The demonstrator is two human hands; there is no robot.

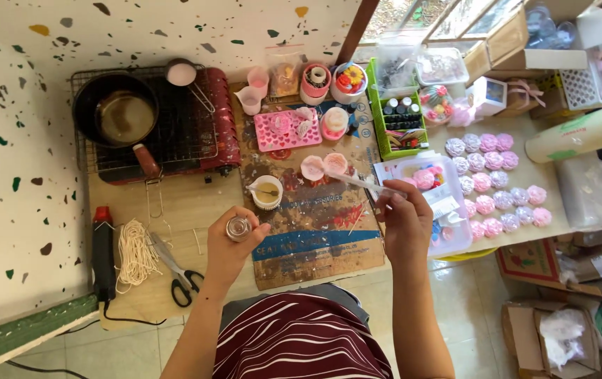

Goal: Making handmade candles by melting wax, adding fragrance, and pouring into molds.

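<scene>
My left hand (pixel 234 242) holds a small clear glass jar (pixel 238 227) by its side, above the wooden table's near part. My right hand (pixel 404 214) grips a thin clear dropper (pixel 360 183) that points up and left toward two pale pink flower-shaped pieces (pixel 324 166). Between my hands lies a stained cardboard sheet (pixel 315 238). A white cup (pixel 266 191) with yellowish liquid and a stirrer stands on it, just above my left hand. A pink mould tray (pixel 287 130) sits farther back.
A black pan (pixel 115 110) rests on a wire rack over a red stove at the left. Scissors (pixel 179 272), a bundle of white wicks (pixel 135 253) and a black heat tool (pixel 103 254) lie near the left edge. Rows of pink and lilac flower pieces (pixel 499 182) cover the right side, near a green organiser (pixel 395 119).
</scene>
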